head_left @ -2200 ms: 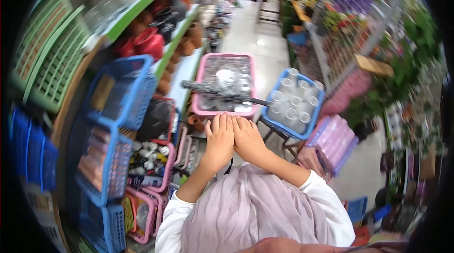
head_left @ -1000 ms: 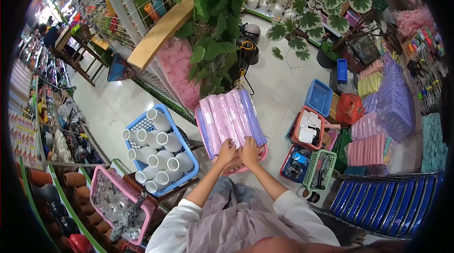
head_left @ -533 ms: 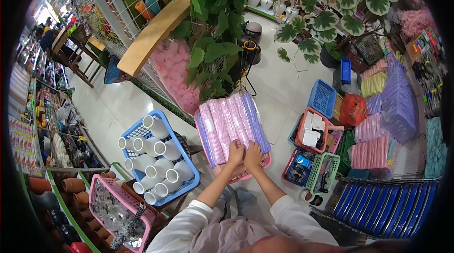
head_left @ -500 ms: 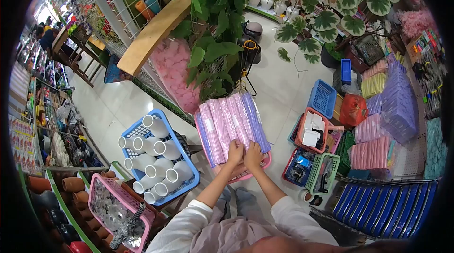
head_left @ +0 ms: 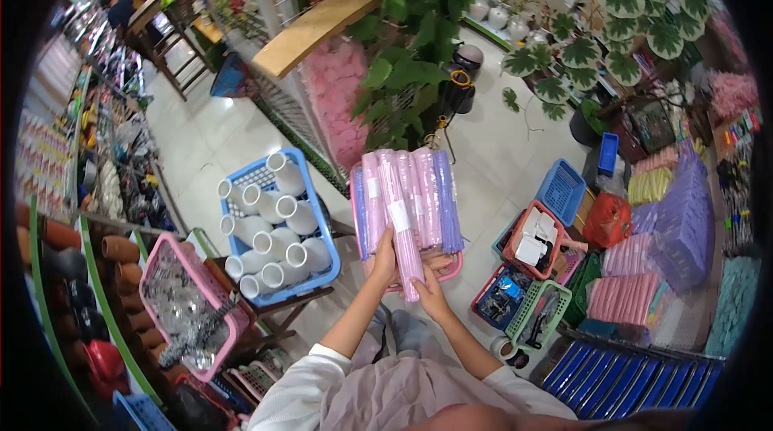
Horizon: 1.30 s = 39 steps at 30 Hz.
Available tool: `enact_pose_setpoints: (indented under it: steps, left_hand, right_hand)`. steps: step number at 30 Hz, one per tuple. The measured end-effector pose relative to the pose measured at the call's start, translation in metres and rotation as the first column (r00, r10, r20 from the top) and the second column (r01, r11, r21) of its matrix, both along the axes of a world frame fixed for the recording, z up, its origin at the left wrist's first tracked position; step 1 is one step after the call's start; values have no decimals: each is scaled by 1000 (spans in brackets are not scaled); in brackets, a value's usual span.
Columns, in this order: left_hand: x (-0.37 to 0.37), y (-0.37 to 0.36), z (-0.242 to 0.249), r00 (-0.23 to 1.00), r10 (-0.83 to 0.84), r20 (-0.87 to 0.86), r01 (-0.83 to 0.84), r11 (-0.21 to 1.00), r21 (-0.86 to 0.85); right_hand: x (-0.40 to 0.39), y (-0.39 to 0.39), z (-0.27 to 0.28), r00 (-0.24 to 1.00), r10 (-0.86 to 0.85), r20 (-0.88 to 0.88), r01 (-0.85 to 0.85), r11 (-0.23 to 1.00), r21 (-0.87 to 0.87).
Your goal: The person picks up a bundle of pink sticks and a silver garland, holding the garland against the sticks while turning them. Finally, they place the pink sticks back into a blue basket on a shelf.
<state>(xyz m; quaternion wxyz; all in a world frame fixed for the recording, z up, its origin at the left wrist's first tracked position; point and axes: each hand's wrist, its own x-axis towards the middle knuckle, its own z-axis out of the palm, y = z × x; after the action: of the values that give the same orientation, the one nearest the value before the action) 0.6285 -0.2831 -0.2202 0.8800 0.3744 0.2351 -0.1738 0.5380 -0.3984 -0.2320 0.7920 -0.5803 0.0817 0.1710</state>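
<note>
A long pink plastic-wrapped bundle (head_left: 409,266) with a white label is held tilted up between my two hands. My left hand (head_left: 386,259) is closed around its left side, around the middle. Near the bundle's lower end, my right hand (head_left: 432,292) grips it from the right. Beneath and beyond it, more wrapped bundles, pink (head_left: 429,197) and purple (head_left: 445,206), lie side by side in a pink basket (head_left: 456,268). The held bundle covers part of that row, and what the bundles contain is hard to make out.
Left of the hands, a blue basket (head_left: 328,274) of white vases stands on a stool. A pink basket (head_left: 150,270) with clear and silver items sits lower left. Small baskets (head_left: 547,314) and stacked wrapped packs (head_left: 624,294) line the right. Leafy plants (head_left: 403,73) rise ahead.
One pink bundle has come up out of the row and is now in both hands, its lower end toward me. The view has shifted, so the surroundings sit differently in frame.
</note>
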Motion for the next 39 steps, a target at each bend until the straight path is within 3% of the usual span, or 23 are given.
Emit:
enact_pose_setpoints:
  steps: [2, 4, 7, 12, 17, 19, 22, 28, 30, 31, 32, 34, 36, 39]
  left_hand:
    - [-15, 14, -2, 1000, 21, -5, -21, 996, -87]
    - [-29, 23, 27, 983, 162, 92, -145, 975, -165]
    - [-52, 42, 57, 940, 301, 160, -275, 947, -163]
    - [-102, 88, 83, 846, 470, 252, -453, 883, -126]
    - [-169, 128, 111, 635, 722, 275, -735, 674, -72]
    - [-198, 144, 112, 518, 800, 303, -822, 564, -85]
    - [-243, 162, 118, 335, 891, 308, -921, 378, -92]
    - [-320, 186, 122, 90, 952, 293, -993, 109, -50]
    - [-343, 196, 122, -4, 951, 309, -1000, 3, -22]
    - [-354, 199, 123, -50, 946, 321, -999, -40, -37]
    - [-365, 204, 123, -76, 944, 322, -997, -67, -40]
    - [-386, 214, 121, -136, 938, 319, -990, -117, -77]
    - [-403, 221, 125, -171, 926, 336, -985, -154, -76]
    - [-421, 231, 132, -175, 912, 371, -984, -156, -81]
  right_hand:
    - [-9, 5, 18, 996, 88, -7, -87, 996, 16]
    - [-15, 10, 37, 983, 185, -7, -184, 982, 31]
    - [-17, 24, 61, 960, 279, 26, -280, 956, 86]
    - [-26, 55, 83, 828, 559, 51, -560, 829, 1]
    - [-47, 103, 105, 613, 783, 104, -785, 619, -27]
    - [-58, 125, 109, 482, 867, 128, -876, 473, 96]
    - [-79, 156, 126, 264, 949, 172, -964, 256, 65]
    - [-125, 206, 122, -14, 984, 178, -995, -32, 98]
    - [-133, 227, 123, -196, 965, 174, -973, -213, 84]
    - [-137, 244, 115, -252, 932, 261, -967, -237, -89]
    - [-131, 260, 110, -320, 939, 122, -944, -306, -124]
    - [-122, 304, 95, -363, 918, 163, -928, -339, -155]
    - [-112, 351, 82, -287, 891, 352, -843, -60, -535]
    - [-89, 411, 59, -199, 909, 365, -393, 267, -880]
